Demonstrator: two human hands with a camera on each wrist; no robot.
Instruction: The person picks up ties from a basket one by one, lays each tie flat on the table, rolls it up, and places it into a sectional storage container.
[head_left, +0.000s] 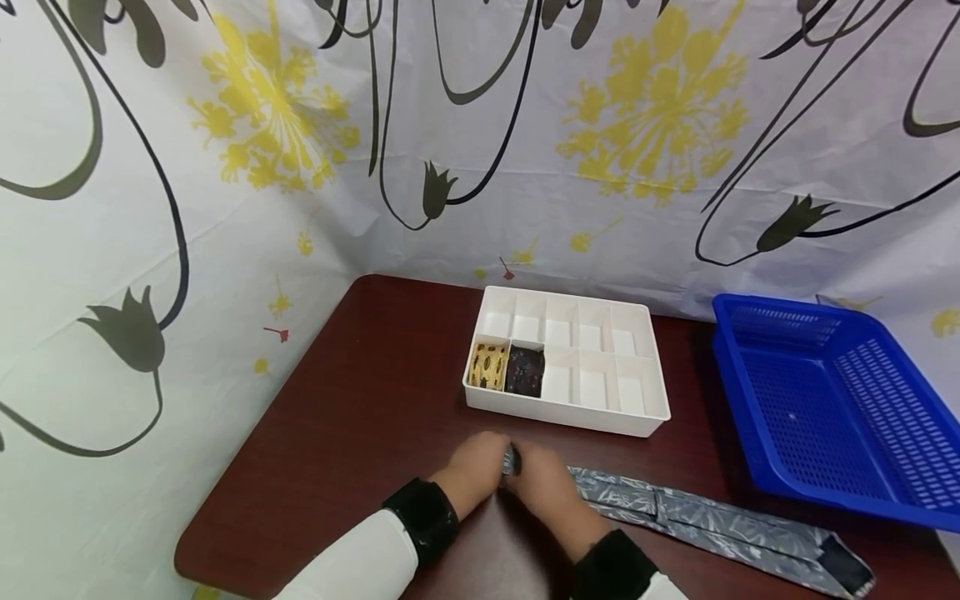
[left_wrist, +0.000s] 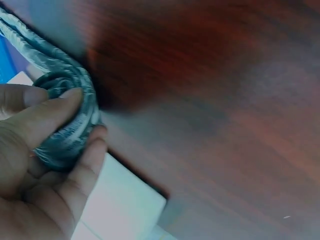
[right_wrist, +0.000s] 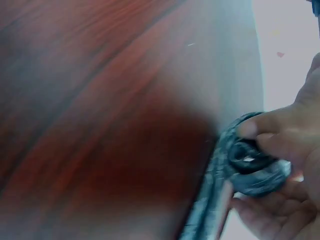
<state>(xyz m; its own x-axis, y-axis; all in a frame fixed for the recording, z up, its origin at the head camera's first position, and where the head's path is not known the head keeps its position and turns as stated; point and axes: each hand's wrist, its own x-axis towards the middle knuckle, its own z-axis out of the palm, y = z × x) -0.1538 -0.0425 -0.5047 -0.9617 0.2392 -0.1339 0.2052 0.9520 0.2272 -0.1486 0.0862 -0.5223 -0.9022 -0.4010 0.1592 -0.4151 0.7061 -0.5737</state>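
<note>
A grey-blue patterned necktie [head_left: 675, 512] lies lengthwise on the table, its far end with a dark patch toward the lower right. The other end is wound into a coil [head_left: 512, 461] between my two hands. In the left wrist view my left hand [head_left: 474, 468] grips the coil [left_wrist: 75, 127], thumb on its side and fingers beneath. From the other side my right hand [head_left: 543, 487] pinches it, with the spiral's open centre showing in the right wrist view, just beside the fingertips [right_wrist: 247, 129]. The head view mostly hides the coil behind the hands.
Behind the hands stands a white divided box [head_left: 566, 409]. Two front-left compartments hold a yellow patterned roll [head_left: 488, 367] and a dark roll [head_left: 524, 371]. A blue plastic basket [head_left: 772, 479] stands at the right on the dark red table [head_left: 337, 417]. Patterned cloth [head_left: 480, 125] hangs behind.
</note>
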